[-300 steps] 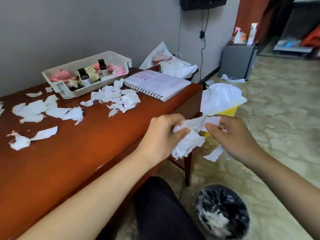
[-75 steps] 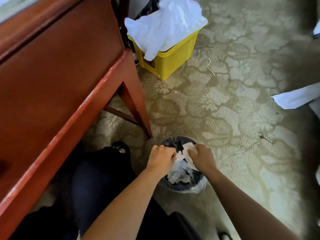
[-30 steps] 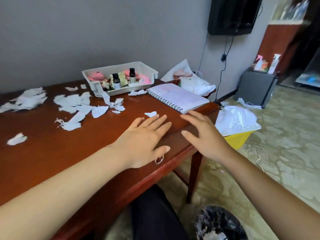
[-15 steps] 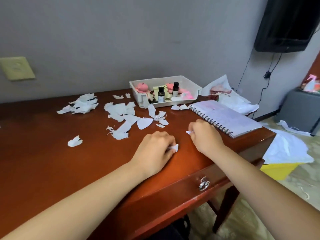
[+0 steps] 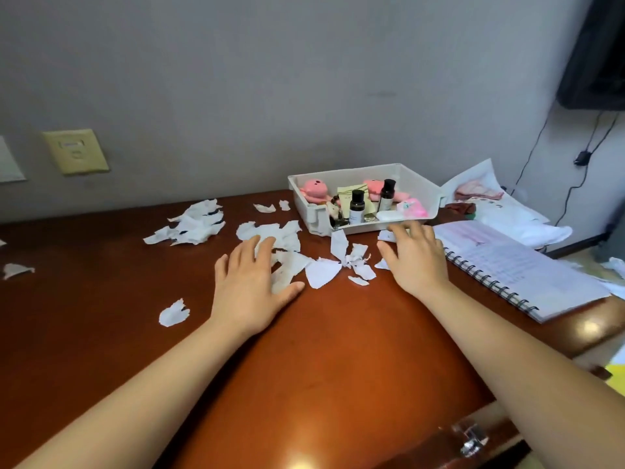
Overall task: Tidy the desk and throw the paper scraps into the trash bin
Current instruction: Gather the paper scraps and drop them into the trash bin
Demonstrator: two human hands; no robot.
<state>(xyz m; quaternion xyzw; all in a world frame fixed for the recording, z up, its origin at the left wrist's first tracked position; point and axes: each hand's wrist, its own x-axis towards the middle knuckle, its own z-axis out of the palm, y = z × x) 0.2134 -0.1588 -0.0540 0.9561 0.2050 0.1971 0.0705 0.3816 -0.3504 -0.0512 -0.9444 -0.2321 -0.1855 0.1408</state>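
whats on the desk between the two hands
Torn white paper scraps lie on the desk between the left hand and the right hand, as the head view shows.

**Scraps (image 5: 338, 262) strewn on the desk (image 5: 321, 350)**

The left hand (image 5: 252, 286) lies flat, fingers spread, on scraps near the middle of the desk. The right hand (image 5: 414, 262), also spread, rests just in front of a white tray (image 5: 358, 227), its fingertips at a small scrap. More scraps lie between the hands. A pile (image 5: 191, 226) sits further left, and a lone piece (image 5: 174, 313) lies beside the left wrist. The tray holds two dark bottles (image 5: 357, 204) and pink toys (image 5: 316, 189). A spiral notebook (image 5: 517, 269) lies just right of the right hand.
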